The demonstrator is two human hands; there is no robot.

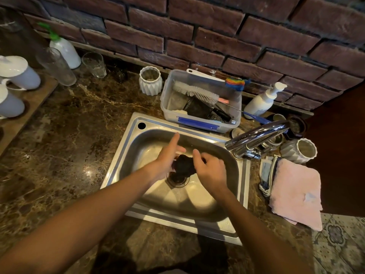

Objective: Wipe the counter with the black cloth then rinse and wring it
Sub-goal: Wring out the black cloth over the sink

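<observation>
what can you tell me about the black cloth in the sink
The black cloth is bunched into a dark, crumpled wad held above the drain of the steel sink. It looks like soft fabric. The left hand and right hand hold it from either side. Whether it is wet cannot be told.

Arms: two bare forearms, no sleeves in view from the lower frame edge up to the wrists.
Wrists: no watch, band or bracelet on either.
Left hand [167,157]: bare, no glove, no ring visible on the fingers that show.
Right hand [210,171]: bare, no glove, no ring visible.
Fingernails: short, unpainted where visible.
</observation>
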